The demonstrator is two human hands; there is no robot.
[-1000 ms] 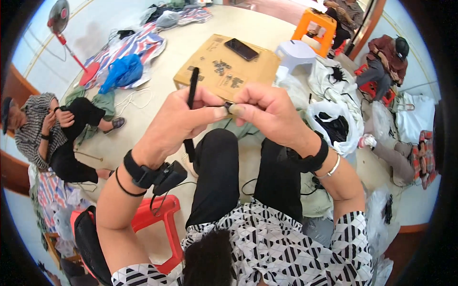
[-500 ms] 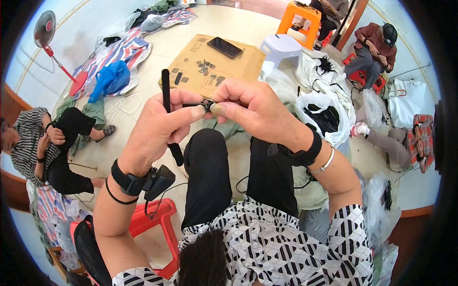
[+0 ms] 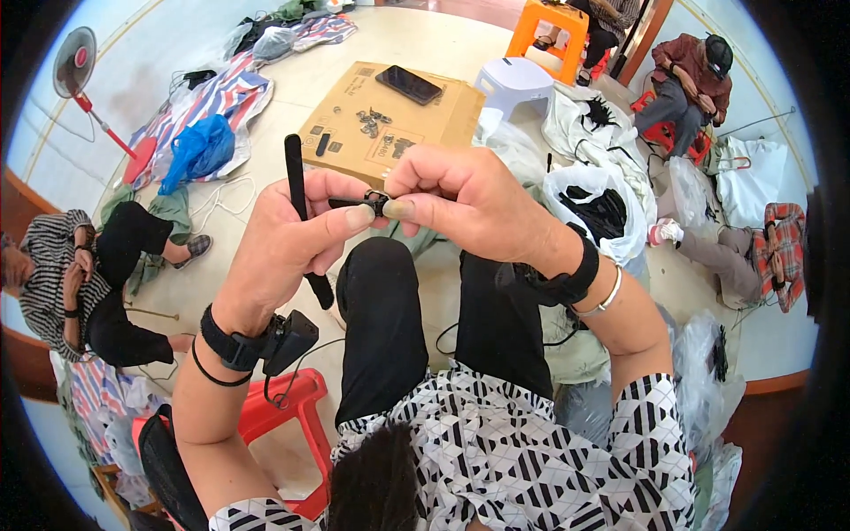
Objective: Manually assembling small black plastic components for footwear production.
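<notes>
Both hands meet in front of my knees, above the near edge of a cardboard box. A flat black strap runs through my left hand, one end rising above the fingers and the other hanging below the palm. Thumb and forefinger pinch a short black end of it. Against that end, my right hand pinches a small dark metal buckle, partly hidden by the fingertips. On the box lie several small metal pieces, a short black piece and a phone.
A white plastic bag of black straps stands to my right. Beyond the box are a white stool and an orange stool. A red fan stands at far left. Several other people sit around, handling things.
My view has shifted slightly, so the box and stools sit a little further left. Both hands keep their pinch; the buckle is turned slightly between the fingertips.
</notes>
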